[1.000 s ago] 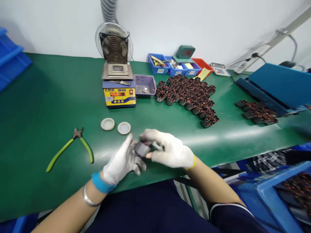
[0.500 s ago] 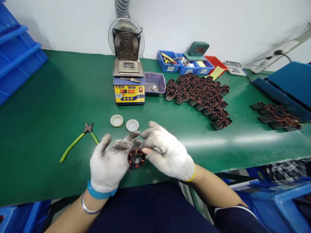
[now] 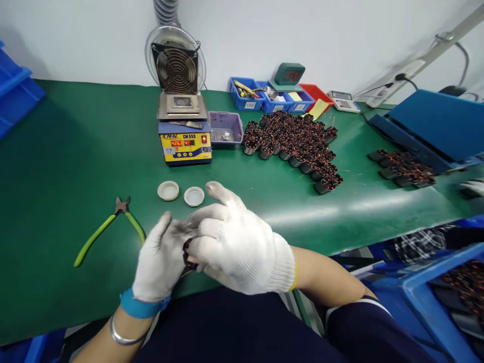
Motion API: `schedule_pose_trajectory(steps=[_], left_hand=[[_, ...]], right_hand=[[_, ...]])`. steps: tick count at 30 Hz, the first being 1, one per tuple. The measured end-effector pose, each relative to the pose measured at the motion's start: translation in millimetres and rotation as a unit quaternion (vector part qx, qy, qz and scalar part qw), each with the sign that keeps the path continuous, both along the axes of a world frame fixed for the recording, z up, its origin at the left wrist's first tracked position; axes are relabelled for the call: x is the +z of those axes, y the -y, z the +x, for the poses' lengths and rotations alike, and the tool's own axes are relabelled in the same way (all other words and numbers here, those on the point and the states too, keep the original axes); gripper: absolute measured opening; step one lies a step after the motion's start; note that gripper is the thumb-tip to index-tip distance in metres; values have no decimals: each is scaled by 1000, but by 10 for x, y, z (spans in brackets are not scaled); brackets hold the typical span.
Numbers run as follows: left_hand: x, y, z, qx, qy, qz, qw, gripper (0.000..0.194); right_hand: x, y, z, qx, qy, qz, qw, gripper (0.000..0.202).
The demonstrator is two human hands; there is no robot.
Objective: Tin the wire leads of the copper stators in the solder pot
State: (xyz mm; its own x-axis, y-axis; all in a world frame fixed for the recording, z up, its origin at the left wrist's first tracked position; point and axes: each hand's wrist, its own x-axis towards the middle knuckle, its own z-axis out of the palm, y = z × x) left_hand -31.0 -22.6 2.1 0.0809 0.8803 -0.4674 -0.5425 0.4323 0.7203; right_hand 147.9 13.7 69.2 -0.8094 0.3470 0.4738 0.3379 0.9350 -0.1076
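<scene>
Both of my hands wear white knitted gloves with grey-stained fingertips. A small black motor stator (image 3: 187,253) with copper windings sits between them, mostly hidden by the right fingers. My left hand (image 3: 159,259) cradles it from the left, palm up, with the thumb raised. Across its top and right side reaches my right hand (image 3: 240,244), back of the hand upward, with bent fingers on it. Green-handled cutting pliers (image 3: 121,207) lie spread to the left. Two shallow white dishes (image 3: 168,190) stand just beyond my hands.
A solder pot (image 3: 185,143) with a fan stands at the back, beside a purple bin (image 3: 227,118). Many stators (image 3: 291,138) stand grouped to the right, with a smaller group (image 3: 404,169) farther off. Blue crates (image 3: 17,96) flank the bench. Another person's gloved hand (image 3: 474,186) shows at far right.
My right hand has turned over the stator and now covers most of it. The view has shifted to the right, and another person's gloved hand has appeared at the right edge.
</scene>
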Motion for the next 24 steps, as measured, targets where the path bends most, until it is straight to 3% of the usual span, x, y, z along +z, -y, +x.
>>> schedule_pose_trajectory(steps=[4,6,7,9,11,13,15,17,20,24], left_hand=[[12,64,137,-131,51,37,989,42],[46,98,166,-119,-5,77,990,45],[66,106,164,-95,-38,86,991,49],[101,103,135,-71,-80,76,991,58],[120,82,100,-95,-82,66,990,65],[126,57,83,-138,-77,77,984,66],[125,33,84,-165,-94,97,977,60],[132,12,89,-181,-138,115,967,57],[180,0,84,-191,-252,126,940,46],[311,106,4,-177,-388,167,889,19]], right_hand=[[-49,-15,106,-10,-35,-49,998,11],[-91,-8,208,-9,-90,-117,989,9],[-115,-7,263,-10,-144,-164,976,9],[-170,-12,359,-30,-294,-252,922,16],[-244,-29,405,-53,-382,-290,876,16],[-340,-43,382,-49,-318,-284,903,16],[-446,-40,307,-7,-184,-267,946,46],[-542,-24,228,35,-119,-251,960,54],[-622,-14,185,22,-145,-205,968,45],[-600,-51,247,-31,-137,-125,982,41]])
